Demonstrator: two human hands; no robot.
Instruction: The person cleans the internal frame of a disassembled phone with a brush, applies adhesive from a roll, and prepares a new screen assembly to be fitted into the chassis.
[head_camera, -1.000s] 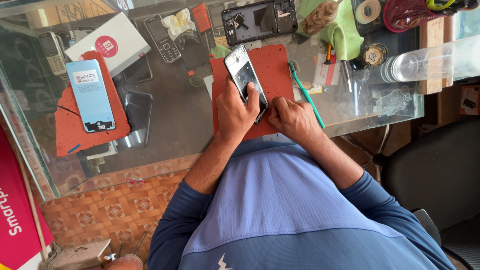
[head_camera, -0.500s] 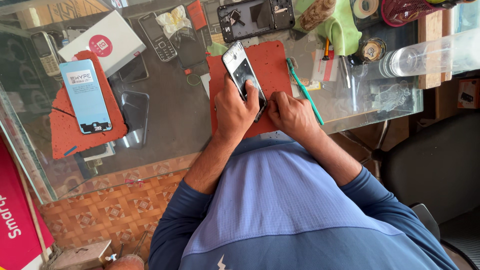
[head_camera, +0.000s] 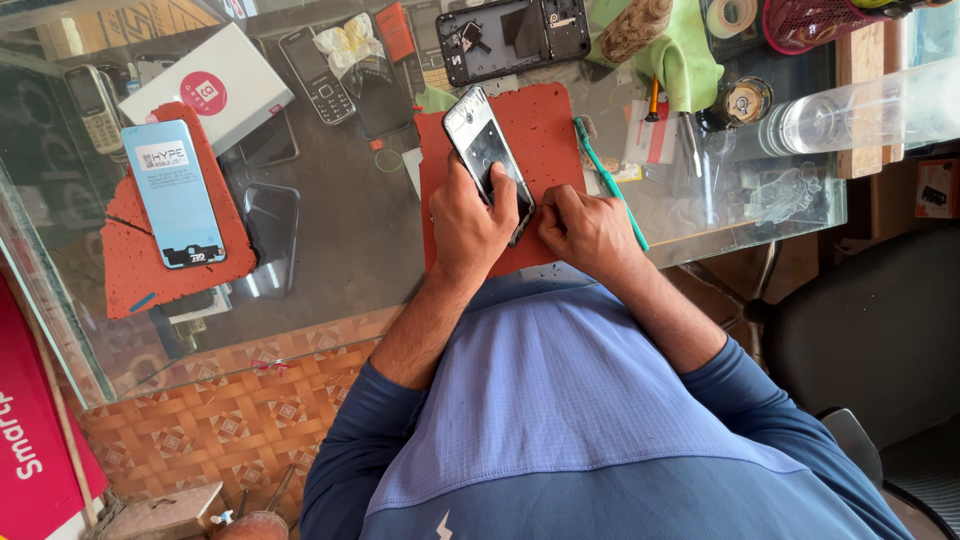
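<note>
Left hand: our left hand (head_camera: 470, 225) lies palm-down over the lower half of the smartphone (head_camera: 487, 158), fingers curled round its edges and gripping it against the mat.
Right hand: our right hand (head_camera: 590, 232) is closed in a loose fist just right of the phone's lower corner, fingertips pinched at that edge; whether a small pick or tool sits between them we cannot tell.
What changed: against the pictures from a second and half a second ago, our hands and the phone have barely shifted; the left keeps the same clamp, the right has stayed at the same corner, and only the framing has slid a little.
What that means: we judge the work at the phone's lower edge to be in the same slow step, with no part lifted free yet.
Phone and hands: the phone lies tilted, its top end pointing up and left away from us, beyond the left knuckles; its lower end is hidden under the left fingers.
Under the hands: a red work mat (head_camera: 545, 120) on the glass counter (head_camera: 340, 240).
Just beyond the right hand: a green toothbrush (head_camera: 607, 178) along the mat's right edge.
Farther off: an opened phone frame (head_camera: 515, 35) past the mat, and far left of the left hand a blue-backed phone (head_camera: 175, 190).
</note>
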